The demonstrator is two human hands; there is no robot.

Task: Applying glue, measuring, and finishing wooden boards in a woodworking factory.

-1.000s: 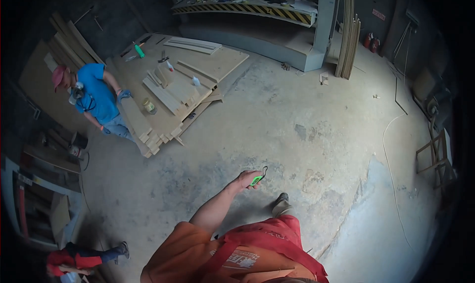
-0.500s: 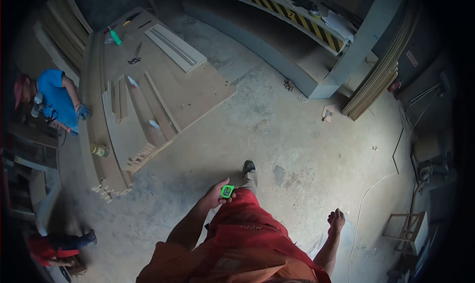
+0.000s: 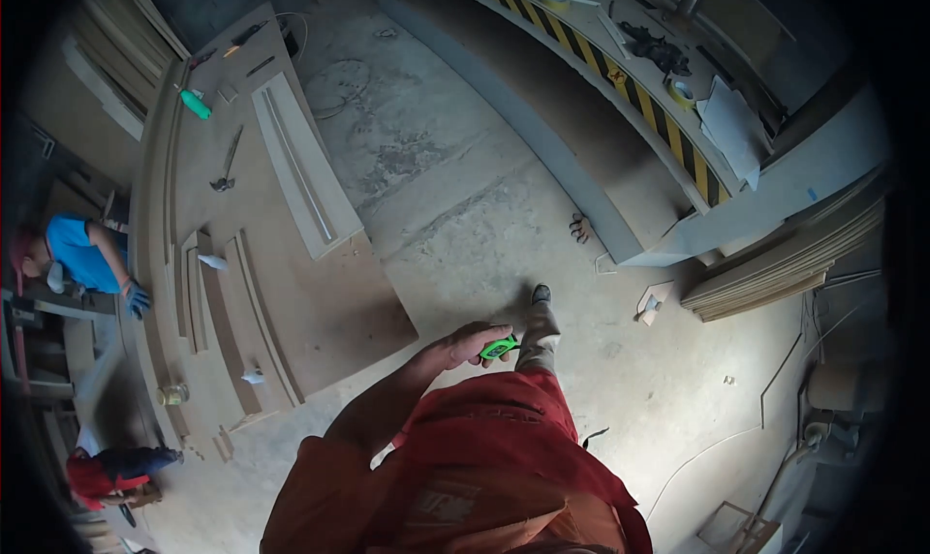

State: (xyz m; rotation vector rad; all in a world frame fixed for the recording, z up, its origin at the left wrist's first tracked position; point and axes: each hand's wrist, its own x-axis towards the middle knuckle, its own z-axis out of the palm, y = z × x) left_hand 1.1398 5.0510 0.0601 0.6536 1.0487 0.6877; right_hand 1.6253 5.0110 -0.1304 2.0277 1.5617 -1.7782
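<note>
My left hand [image 3: 475, 342] was closed around a green tape measure [image 3: 500, 347], held in front of my waist above the concrete floor [image 3: 465, 215]. Right hand out of view. Wooden boards [image 3: 291, 263] lay left of the hand.
</note>
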